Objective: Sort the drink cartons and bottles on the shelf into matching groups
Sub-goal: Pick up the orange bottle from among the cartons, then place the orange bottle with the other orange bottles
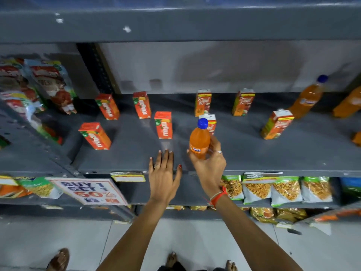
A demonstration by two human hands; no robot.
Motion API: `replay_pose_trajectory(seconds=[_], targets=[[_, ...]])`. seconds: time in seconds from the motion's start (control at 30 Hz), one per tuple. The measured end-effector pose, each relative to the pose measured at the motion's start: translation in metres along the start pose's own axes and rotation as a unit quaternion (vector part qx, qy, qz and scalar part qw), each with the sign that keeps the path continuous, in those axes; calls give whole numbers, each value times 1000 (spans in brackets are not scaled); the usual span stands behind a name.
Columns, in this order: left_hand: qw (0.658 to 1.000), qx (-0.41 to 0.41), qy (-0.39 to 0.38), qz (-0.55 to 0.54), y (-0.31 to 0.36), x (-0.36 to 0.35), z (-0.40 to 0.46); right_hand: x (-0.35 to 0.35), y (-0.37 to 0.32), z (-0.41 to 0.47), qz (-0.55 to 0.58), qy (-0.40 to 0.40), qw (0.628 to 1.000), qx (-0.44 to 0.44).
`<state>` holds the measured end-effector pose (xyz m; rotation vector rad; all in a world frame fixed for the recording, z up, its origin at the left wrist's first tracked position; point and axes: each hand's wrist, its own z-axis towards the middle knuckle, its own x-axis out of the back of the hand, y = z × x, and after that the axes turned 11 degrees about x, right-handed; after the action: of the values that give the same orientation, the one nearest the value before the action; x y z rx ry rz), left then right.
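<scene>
My right hand [210,163] grips an orange soda bottle [199,140] with a blue cap, upright over the grey shelf [263,153] near its front edge. My left hand [163,174] lies flat and empty on the shelf's front edge, fingers spread. Several red-orange juice cartons stand on the left half, the nearest ones being a carton [163,125] and a carton [95,135]. Orange-and-green juice cartons stand to the right, a carton [203,102], a carton [243,102] and a tilted carton [277,124]; one more [212,122] is partly hidden behind the held bottle. Another orange bottle [308,97] leans at the far right.
Stacked cartons in plastic wrap [50,85] fill the left bay. A "Buy 1 Get 1" sign [88,190] hangs off the shelf edge. Snack bags [283,189] line the shelf below. The upper shelf [175,26] overhangs. More orange bottles [349,104] sit at the right edge.
</scene>
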<state>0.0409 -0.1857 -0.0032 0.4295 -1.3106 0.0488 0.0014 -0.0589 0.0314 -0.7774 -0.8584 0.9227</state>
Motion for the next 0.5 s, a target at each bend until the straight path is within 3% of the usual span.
replay_pose_trajectory(seconds=[0.33,0.5], targets=[[994,-89,-56,-32,153,-28,-14,141,76,57,-6,201,977,-75],[992,-103,-68,11,198,-43,-18,199,112,99,-51,237,968,-66]])
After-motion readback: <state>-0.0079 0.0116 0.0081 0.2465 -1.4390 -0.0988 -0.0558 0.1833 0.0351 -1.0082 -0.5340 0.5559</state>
